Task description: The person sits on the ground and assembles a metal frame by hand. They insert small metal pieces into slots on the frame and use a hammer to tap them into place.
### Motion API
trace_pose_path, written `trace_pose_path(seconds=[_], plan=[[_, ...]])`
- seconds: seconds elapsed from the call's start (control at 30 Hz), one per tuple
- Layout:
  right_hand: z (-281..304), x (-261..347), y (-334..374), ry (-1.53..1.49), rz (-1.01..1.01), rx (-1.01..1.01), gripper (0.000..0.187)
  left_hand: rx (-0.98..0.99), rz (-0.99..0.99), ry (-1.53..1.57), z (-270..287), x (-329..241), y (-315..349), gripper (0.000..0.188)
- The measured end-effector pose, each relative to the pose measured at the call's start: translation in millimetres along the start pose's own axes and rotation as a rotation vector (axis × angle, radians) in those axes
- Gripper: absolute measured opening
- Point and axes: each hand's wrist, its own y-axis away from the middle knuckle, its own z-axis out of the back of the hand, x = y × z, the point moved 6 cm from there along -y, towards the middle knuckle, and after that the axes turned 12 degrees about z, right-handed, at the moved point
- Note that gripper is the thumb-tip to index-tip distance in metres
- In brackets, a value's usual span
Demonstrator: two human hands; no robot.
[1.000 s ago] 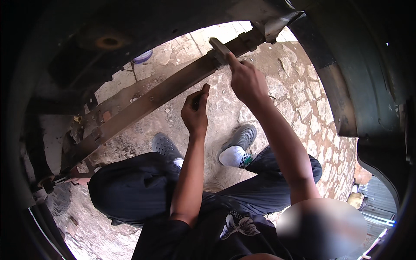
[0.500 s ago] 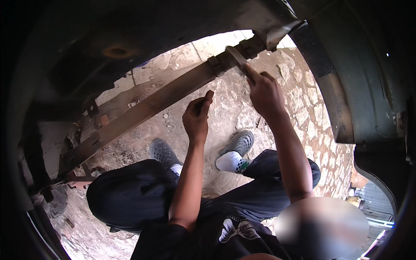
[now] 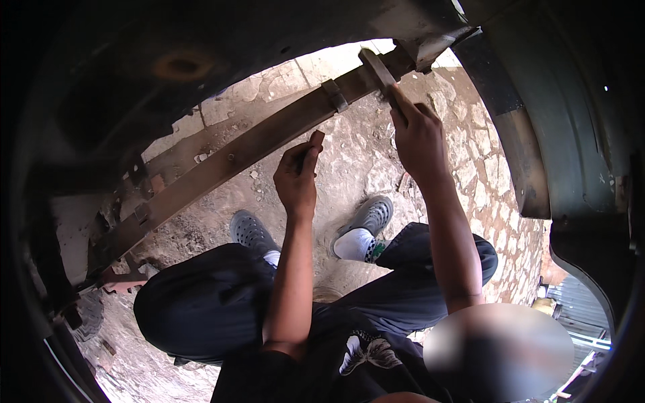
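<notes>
Head view: right hand [image 3: 420, 138] has its fingers wrapped round the handle of a brush [image 3: 377, 69], one finger laid forward along it. Looks like a wire brush; bristles too dim to be sure. Left hand [image 3: 296, 180] has thumb and fingers pinching a small reddish-brown block [image 3: 317, 138], its end poking out past the tips; other fingers curled in.

Key geometry: the long brown bar [image 3: 265, 134] lies beyond both hands, long axis slanting from near left to far right. Brush sits across it at the far right end, handle toward near right, tip toward far left. Can't tell if bristles touch metal or sit just above. Right hand is nearer the bar; left fingertips point at its near edge, block apart from it, just short of the clip [image 3: 334, 96] wrapped round the bar.

Further out: dark panel with a rusty hole [image 3: 181, 65] over the far left, curved green panel [image 3: 571, 148] on the right. Below, rough ground [image 3: 282, 195], person's grey shoes [image 3: 371, 215] and dark trousers [image 3: 201, 289], knees apart. Corrugated sheet [image 3: 581, 302] at near right.
</notes>
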Motion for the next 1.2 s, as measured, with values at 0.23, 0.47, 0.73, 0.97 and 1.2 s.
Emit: trace_pose_path(seconds=[0.23,0.47,0.73,0.97,1.2], plan=[[-73,-11,-62,0.058,-0.091,0.055,0.047,-0.067,0.016,-0.092,5,-2,-4,0.021],[-48,6,-45,-0.025,0.031,-0.077,0.046,-0.023,0.026,-0.064,-7,-4,6,0.021],[-47,-34,-24,-0.017,-0.112,-0.133,0.046,0.118,0.116,-0.285,-11,19,10,0.025],[-32,-20,-64,-0.033,-0.051,-0.100,0.042,0.105,0.079,-0.246,-11,8,8,0.026],[-30,-37,-10,0.010,-0.149,-0.046,0.046,0.140,0.129,-0.307,-6,22,9,0.024]])
